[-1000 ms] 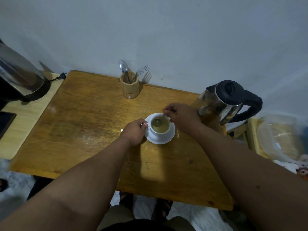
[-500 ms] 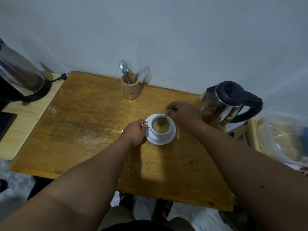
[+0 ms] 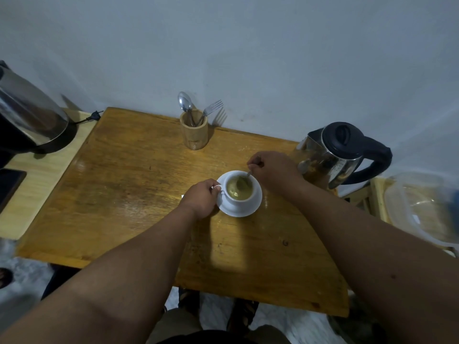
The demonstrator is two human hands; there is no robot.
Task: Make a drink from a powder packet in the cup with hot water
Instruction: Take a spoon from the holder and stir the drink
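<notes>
A white cup (image 3: 239, 198) full of greenish-brown liquid stands on a white saucer (image 3: 248, 211) in the middle of the wooden table (image 3: 129, 194). My left hand (image 3: 201, 197) grips the cup's handle from the left. My right hand (image 3: 273, 167), just behind and right of the cup, pinches the handle of a spoon (image 3: 244, 179) whose bowl dips into the liquid. A steel kettle with a black lid and handle (image 3: 342, 155) stands at the table's right back corner, close behind my right hand. No powder packet is visible.
A wooden holder (image 3: 194, 132) with a spoon and fork stands at the back edge by the wall. A second steel kettle (image 3: 27, 115) sits on a pale side table to the left. A clear plastic container (image 3: 422, 207) lies on the right.
My right hand has shifted slightly around the cup's rim, and the spoon's bowl has moved within the liquid. My left hand stays on the handle.
</notes>
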